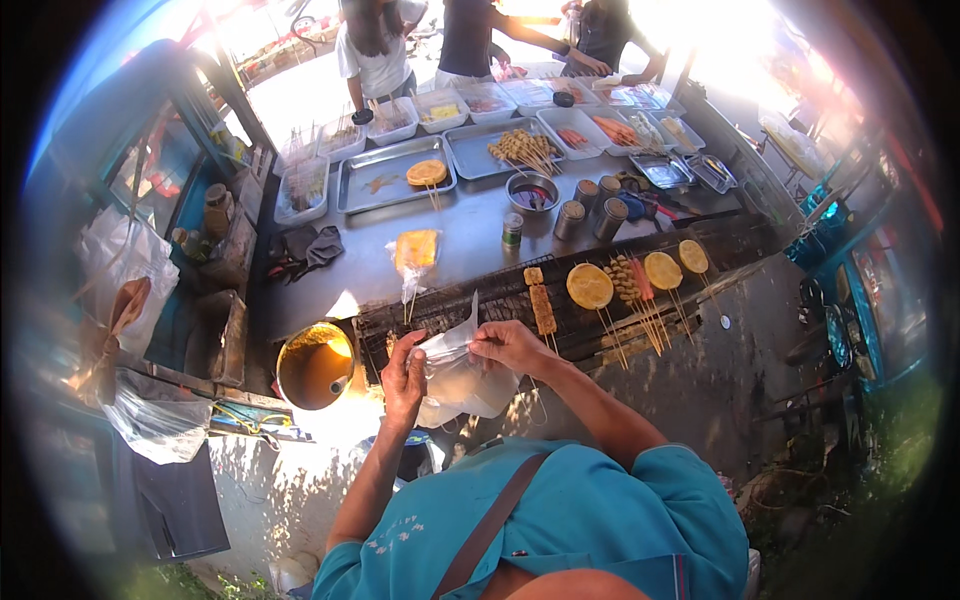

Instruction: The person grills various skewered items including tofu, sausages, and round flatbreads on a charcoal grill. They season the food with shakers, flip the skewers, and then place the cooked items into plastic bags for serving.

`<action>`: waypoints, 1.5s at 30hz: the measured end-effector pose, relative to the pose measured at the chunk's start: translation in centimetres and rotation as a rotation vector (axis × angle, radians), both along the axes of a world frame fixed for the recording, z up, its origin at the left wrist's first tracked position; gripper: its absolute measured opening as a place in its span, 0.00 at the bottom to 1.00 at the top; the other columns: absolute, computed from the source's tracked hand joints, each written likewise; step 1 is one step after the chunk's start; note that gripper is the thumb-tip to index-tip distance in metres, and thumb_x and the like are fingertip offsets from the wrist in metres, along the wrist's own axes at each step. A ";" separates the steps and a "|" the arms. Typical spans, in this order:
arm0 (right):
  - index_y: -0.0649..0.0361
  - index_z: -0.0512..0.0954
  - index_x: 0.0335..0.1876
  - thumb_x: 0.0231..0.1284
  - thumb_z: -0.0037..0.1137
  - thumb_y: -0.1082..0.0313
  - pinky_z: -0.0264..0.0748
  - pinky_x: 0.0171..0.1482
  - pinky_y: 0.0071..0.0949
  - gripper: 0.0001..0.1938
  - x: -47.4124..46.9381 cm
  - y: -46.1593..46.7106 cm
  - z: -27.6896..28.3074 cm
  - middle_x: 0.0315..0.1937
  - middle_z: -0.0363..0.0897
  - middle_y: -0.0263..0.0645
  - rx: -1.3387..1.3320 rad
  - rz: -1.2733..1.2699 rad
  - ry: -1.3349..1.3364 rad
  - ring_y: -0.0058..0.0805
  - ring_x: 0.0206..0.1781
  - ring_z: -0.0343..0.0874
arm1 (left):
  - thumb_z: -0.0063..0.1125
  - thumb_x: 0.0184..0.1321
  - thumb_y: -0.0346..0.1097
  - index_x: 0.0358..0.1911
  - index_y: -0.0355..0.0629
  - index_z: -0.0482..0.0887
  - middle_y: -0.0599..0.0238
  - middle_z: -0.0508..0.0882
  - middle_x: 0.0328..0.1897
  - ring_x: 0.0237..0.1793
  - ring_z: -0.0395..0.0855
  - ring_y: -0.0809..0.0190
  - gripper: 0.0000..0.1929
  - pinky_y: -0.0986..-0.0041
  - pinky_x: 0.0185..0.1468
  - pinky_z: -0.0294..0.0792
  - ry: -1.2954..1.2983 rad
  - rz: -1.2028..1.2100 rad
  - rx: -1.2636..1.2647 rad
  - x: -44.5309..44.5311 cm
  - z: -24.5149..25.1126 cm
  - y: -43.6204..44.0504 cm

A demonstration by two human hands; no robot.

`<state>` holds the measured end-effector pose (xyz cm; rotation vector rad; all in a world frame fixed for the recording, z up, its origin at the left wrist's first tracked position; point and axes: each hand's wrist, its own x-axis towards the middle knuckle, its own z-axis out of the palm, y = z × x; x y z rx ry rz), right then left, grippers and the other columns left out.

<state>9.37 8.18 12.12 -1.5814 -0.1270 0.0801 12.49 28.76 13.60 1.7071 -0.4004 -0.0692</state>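
Observation:
My left hand (405, 379) and my right hand (510, 346) pinch the upper edge of a thin clear plastic bag (465, 386), one at each side, in front of my chest. Just beyond them lies a charcoal grill (487, 304). Toward its right, skewered round flat breads (589, 286), meat skewers (622, 276) and a coated block skewer (541, 309) rest on it. A bagged square yellow piece on sticks (416, 249) lies at the steel counter's near edge. Left of my left hand stands a pot of orange-brown sauce (315, 367) with a handle in it.
The steel counter (465, 217) holds trays (390, 176), skewers (523, 146), a sauce bowl (532, 192), shaker tins (570, 219) and a dark cloth (322, 246). Several people (469, 37) stand across it, one reaching over the containers. Plastic bags (124, 270) hang at the left.

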 end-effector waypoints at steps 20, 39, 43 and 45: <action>0.64 0.73 0.34 0.58 0.52 0.69 0.68 0.31 0.27 0.06 -2.4 4.3 2.8 0.24 0.73 0.39 -0.253 -0.037 -0.189 0.24 0.28 0.72 | 0.52 0.62 0.38 0.45 0.42 0.64 0.65 0.76 0.31 0.28 0.76 0.71 0.13 0.83 0.26 0.67 0.399 -0.226 -0.323 -4.2 -0.2 0.5; 0.67 0.75 0.31 0.54 0.54 0.63 0.67 0.32 0.30 0.12 -5.9 6.4 -0.6 0.26 0.75 0.43 -0.229 0.150 0.019 0.30 0.29 0.73 | 0.55 0.61 0.38 0.37 0.38 0.76 0.68 0.80 0.29 0.25 0.74 0.73 0.10 0.81 0.30 0.68 0.611 -0.062 -0.361 -7.7 -4.1 3.6; 0.65 0.76 0.38 0.57 0.53 0.66 0.70 0.36 0.30 0.10 -6.4 6.8 0.0 0.30 0.78 0.43 -0.192 0.032 0.021 0.32 0.32 0.76 | 0.54 0.62 0.38 0.40 0.37 0.76 0.68 0.80 0.30 0.25 0.74 0.74 0.11 0.82 0.30 0.68 0.513 -0.113 -0.212 -7.1 -4.2 3.8; 0.64 0.75 0.40 0.56 0.54 0.67 0.71 0.37 0.31 0.10 -6.3 6.5 -0.5 0.31 0.78 0.44 -0.222 0.009 -0.060 0.33 0.33 0.77 | 0.53 0.62 0.37 0.41 0.37 0.76 0.68 0.80 0.31 0.26 0.74 0.74 0.11 0.82 0.30 0.68 0.401 -0.147 -0.176 -6.6 -4.0 3.3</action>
